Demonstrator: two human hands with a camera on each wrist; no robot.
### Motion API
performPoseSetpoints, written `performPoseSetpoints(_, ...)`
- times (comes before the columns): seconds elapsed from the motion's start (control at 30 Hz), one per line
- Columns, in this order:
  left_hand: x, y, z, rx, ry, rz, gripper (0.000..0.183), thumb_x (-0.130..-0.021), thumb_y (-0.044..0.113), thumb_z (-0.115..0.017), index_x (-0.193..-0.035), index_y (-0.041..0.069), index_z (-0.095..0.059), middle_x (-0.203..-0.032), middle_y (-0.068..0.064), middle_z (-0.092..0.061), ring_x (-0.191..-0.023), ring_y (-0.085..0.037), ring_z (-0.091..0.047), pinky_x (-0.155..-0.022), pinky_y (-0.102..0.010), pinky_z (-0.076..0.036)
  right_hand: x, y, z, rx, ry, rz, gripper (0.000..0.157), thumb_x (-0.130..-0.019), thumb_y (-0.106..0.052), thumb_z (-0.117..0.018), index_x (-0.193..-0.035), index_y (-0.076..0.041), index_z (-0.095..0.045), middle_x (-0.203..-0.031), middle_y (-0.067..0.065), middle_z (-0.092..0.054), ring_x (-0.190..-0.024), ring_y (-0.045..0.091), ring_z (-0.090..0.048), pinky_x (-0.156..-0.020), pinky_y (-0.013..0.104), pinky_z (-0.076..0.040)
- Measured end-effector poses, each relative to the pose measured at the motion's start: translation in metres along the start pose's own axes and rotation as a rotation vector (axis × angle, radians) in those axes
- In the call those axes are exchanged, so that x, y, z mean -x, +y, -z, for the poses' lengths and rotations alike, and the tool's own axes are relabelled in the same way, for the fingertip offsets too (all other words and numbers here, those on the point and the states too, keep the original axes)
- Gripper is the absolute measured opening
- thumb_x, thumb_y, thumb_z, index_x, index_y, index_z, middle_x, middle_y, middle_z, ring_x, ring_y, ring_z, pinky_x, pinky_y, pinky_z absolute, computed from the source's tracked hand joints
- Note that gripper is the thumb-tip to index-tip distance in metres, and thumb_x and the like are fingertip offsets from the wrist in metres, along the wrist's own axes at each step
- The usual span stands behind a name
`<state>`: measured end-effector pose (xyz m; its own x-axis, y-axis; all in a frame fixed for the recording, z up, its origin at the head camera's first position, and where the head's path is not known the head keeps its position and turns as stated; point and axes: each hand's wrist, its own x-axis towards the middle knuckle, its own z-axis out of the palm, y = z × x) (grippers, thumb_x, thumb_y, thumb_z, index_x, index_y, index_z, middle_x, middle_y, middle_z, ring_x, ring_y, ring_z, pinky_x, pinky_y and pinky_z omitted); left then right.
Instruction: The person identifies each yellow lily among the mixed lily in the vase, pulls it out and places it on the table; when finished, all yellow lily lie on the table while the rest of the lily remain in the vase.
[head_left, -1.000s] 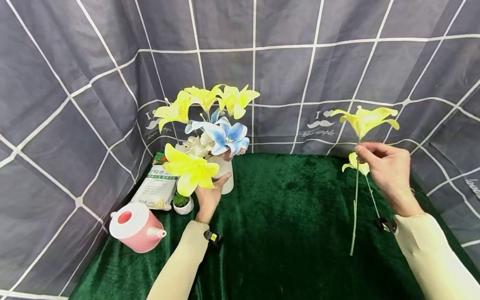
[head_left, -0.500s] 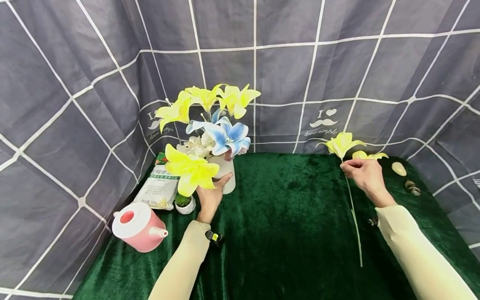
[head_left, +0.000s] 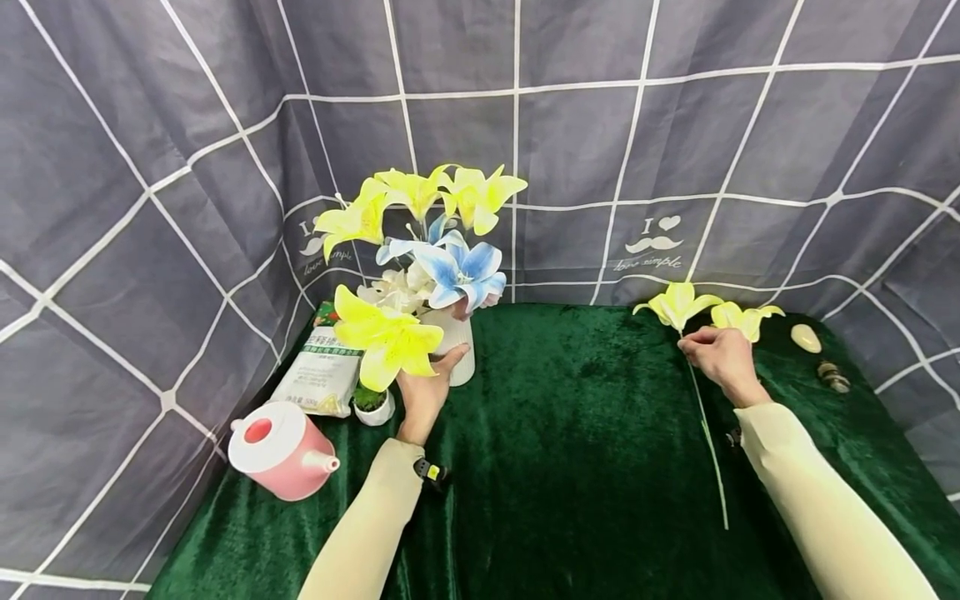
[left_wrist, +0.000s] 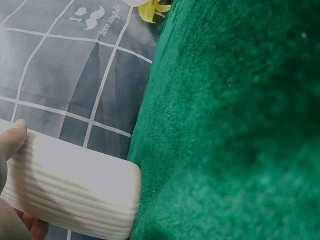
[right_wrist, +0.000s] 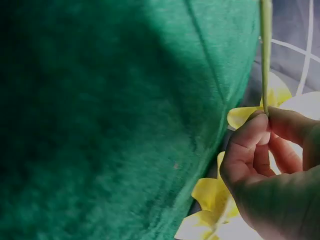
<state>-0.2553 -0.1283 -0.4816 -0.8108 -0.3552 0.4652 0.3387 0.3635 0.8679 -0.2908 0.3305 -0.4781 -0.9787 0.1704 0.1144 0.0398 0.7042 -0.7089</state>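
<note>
My left hand (head_left: 423, 392) grips a white ribbed vase (head_left: 463, 362) from its near left side; the thumb and some fingers show on the vase (left_wrist: 75, 185) in the left wrist view. Yellow lilies (head_left: 476, 196), a blue-and-white lily (head_left: 461, 271) and cream blossoms (head_left: 397, 287) fill it, one large yellow lily (head_left: 390, 337) hanging low over the hand. At the right, my right hand (head_left: 722, 360) pinches the thin green stem (right_wrist: 266, 60) of a single yellow lily (head_left: 678, 304) just below its bloom. The stem slants down toward me. Another yellow lily (head_left: 746, 318) lies behind that hand.
A pink-and-white watering can (head_left: 281, 454), a small potted plant (head_left: 372, 407) and a printed white bag (head_left: 318, 375) stand left of the vase. A pale stone (head_left: 806, 338) and a dark striped stone (head_left: 832, 377) lie at the right. Grey checked curtains enclose the green cloth (head_left: 585, 467).
My right hand has moved left and down with its lily, which now sits low at the cloth's back edge. Both stones have come into view. The left hand stays on the vase.
</note>
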Motion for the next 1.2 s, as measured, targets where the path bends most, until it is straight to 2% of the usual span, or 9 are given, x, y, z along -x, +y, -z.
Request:
performPoseSetpoints(0.23,0.000,0.000,0.000,0.115,-0.022,0.035,0.081,-0.072,0.017,-0.091,-0.139,0.009,-0.045,-0.133,-0.008,-0.053,-0.125,-0.018,-0.048,-0.118,-0.043,-0.041,-0.001,0.002,-0.003,0.030,-0.072,-0.023,0.027,-0.096,-0.022,-0.068,-0.103,0.003,-0.076,-0.072,-0.001,-0.073,-0.060,-0.004,-0.058,-0.055,0.019,-0.048)
performPoseSetpoints(0.5,0.000,-0.002,0.000,0.039,-0.016,0.024,0.081,-0.072,0.025,-0.092,-0.137,0.010,-0.046,-0.132,-0.007,-0.054,-0.125,-0.019,-0.049,-0.118,-0.043,-0.041,0.000,0.004,-0.003,0.060,-0.073,-0.063,0.032,-0.096,-0.027,-0.068,-0.106,0.003,-0.075,-0.069,-0.005,-0.071,-0.061,-0.001,-0.058,-0.057,0.020,-0.047)
performPoseSetpoints(0.67,0.000,-0.002,0.000,0.089,-0.023,0.044,0.080,-0.072,0.025,-0.092,-0.137,0.012,-0.047,-0.132,-0.006,-0.054,-0.125,-0.018,-0.049,-0.119,-0.042,-0.040,0.008,-0.001,0.001,0.166,-0.018,-0.026,0.035,-0.094,-0.031,-0.069,-0.109,0.001,-0.075,-0.090,0.018,-0.077,-0.085,0.030,-0.069,-0.074,0.039,-0.052)
performPoseSetpoints(0.77,0.000,-0.002,0.001,0.087,-0.020,0.042,0.078,-0.072,0.025,-0.092,-0.136,0.011,-0.048,-0.130,-0.006,-0.055,-0.124,-0.019,-0.050,-0.119,-0.042,-0.040,0.017,-0.010,0.005,0.203,0.029,-0.006,0.038,-0.094,-0.032,-0.068,-0.112,0.001,-0.074,-0.110,0.026,-0.073,-0.109,0.046,-0.062,-0.092,0.054,-0.046)
performPoseSetpoints(0.83,0.000,-0.002,0.001,0.067,-0.017,0.033,0.078,-0.072,0.025,-0.092,-0.135,0.010,-0.049,-0.129,-0.007,-0.056,-0.123,-0.019,-0.050,-0.118,-0.041,-0.041,0.024,-0.019,0.007,0.200,0.063,0.003,0.039,-0.094,-0.033,-0.068,-0.113,0.000,-0.074,-0.113,0.025,-0.073,-0.113,0.047,-0.059,-0.098,0.056,-0.043)
performPoseSetpoints(0.9,0.000,-0.001,0.001,0.062,-0.016,0.028,0.077,-0.072,0.025,-0.092,-0.135,0.010,-0.050,-0.128,-0.007,-0.056,-0.122,-0.020,-0.051,-0.118,-0.041,-0.041,0.033,-0.031,0.009,0.179,0.102,0.023,0.038,-0.094,-0.034,-0.068,-0.113,-0.001,-0.074,-0.110,0.023,-0.074,-0.108,0.041,-0.063,-0.096,0.052,-0.045)
performPoseSetpoints(1.0,0.000,0.000,0.001,0.048,-0.016,0.020,0.076,-0.072,0.024,-0.092,-0.134,0.009,-0.050,-0.128,-0.008,-0.057,-0.121,-0.020,-0.052,-0.117,-0.042,-0.043,0.047,-0.056,0.009,0.134,0.156,0.067,0.035,-0.094,-0.035,-0.070,-0.112,-0.005,-0.076,-0.103,0.018,-0.077,-0.086,0.009,-0.068,-0.085,0.034,-0.049)
performPoseSetpoints(1.1,0.000,0.000,0.001,0.037,-0.012,0.013,0.076,-0.072,0.023,-0.092,-0.134,0.008,-0.050,-0.127,-0.008,-0.057,-0.121,-0.020,-0.052,-0.116,-0.043,-0.043,0.062,-0.087,0.007,0.062,0.195,0.139,0.031,-0.092,-0.032,-0.073,-0.111,-0.007,-0.077,-0.097,0.016,-0.079,-0.070,-0.020,-0.052,-0.072,0.016,-0.044)
performPoseSetpoints(1.2,0.000,0.000,0.001,0.043,-0.009,0.023,0.077,-0.071,0.023,-0.092,-0.135,0.009,-0.050,-0.127,-0.008,-0.057,-0.121,-0.020,-0.052,-0.116,-0.043,-0.043,0.075,-0.118,0.002,-0.034,0.219,0.228,0.026,-0.090,-0.025,-0.076,-0.109,-0.007,-0.078,-0.093,0.015,-0.079,-0.068,-0.028,-0.048,-0.066,0.004,-0.040)
